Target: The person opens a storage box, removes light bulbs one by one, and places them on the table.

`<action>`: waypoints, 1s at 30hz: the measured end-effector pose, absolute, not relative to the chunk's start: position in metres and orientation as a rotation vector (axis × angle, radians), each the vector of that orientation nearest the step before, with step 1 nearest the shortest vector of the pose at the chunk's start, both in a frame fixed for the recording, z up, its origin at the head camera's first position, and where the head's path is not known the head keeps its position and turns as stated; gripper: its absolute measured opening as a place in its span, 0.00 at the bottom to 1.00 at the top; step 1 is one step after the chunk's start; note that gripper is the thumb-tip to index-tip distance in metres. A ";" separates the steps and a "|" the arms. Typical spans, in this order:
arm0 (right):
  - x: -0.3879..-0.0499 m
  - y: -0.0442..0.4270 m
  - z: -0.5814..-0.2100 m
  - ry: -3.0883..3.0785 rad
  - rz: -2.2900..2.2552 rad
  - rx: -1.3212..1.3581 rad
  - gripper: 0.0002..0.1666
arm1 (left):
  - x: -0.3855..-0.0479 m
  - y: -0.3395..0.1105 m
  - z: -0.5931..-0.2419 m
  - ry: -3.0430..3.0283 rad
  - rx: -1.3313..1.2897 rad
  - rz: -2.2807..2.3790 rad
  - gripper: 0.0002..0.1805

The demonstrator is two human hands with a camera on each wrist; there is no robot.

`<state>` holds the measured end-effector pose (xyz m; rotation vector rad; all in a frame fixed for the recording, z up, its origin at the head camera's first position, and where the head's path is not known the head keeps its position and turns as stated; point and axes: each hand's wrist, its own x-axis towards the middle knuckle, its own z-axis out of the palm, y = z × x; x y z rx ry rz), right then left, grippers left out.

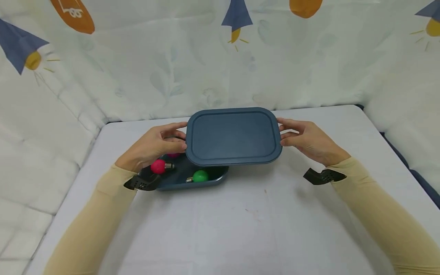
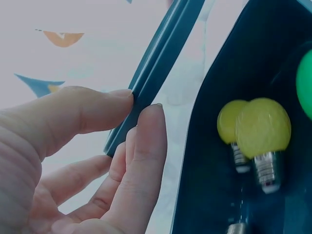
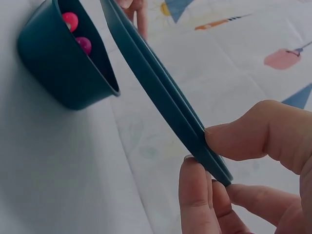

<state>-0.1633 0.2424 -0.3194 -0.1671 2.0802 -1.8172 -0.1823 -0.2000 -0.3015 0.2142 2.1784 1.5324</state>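
A flat blue rectangular lid [image 1: 234, 136] is held up between both hands, partly above a matching blue box [image 1: 192, 186]. My left hand [image 1: 156, 143] pinches the lid's left edge between thumb and fingers. At the opposite edge, my right hand [image 1: 307, 139] pinches it the same way. The box stands uncovered on its left part, showing a red bulb [image 1: 159, 167] and a green bulb [image 1: 200, 176]. In the left wrist view, yellow bulbs [image 2: 263, 127] lie inside too. A purple bulb [image 3: 84, 45] shows in the right wrist view. The lid hides the box's back right.
The box rests on a table with a white cloth [image 1: 220, 229]. Behind it hangs a pale curtain [image 1: 192, 68] with printed lamps and shapes, and a white padded side [image 1: 38, 152] rises at the left. Black bands [image 1: 323, 176] sit on both wrists.
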 end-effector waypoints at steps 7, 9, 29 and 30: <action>-0.164 0.256 -0.318 2.109 -1.799 -0.147 0.46 | -0.189 -0.185 -0.297 2.193 0.224 1.488 0.41; -0.164 0.261 -0.316 2.123 -1.781 -0.149 0.46 | -0.191 -0.181 -0.296 2.197 0.237 1.472 0.40; -0.184 0.283 -0.288 2.191 -1.773 -0.202 0.44 | -0.229 -0.151 -0.269 2.157 0.292 1.543 0.43; -0.186 0.283 -0.287 2.191 -1.769 -0.202 0.44 | -0.232 -0.151 -0.267 2.156 0.288 1.543 0.43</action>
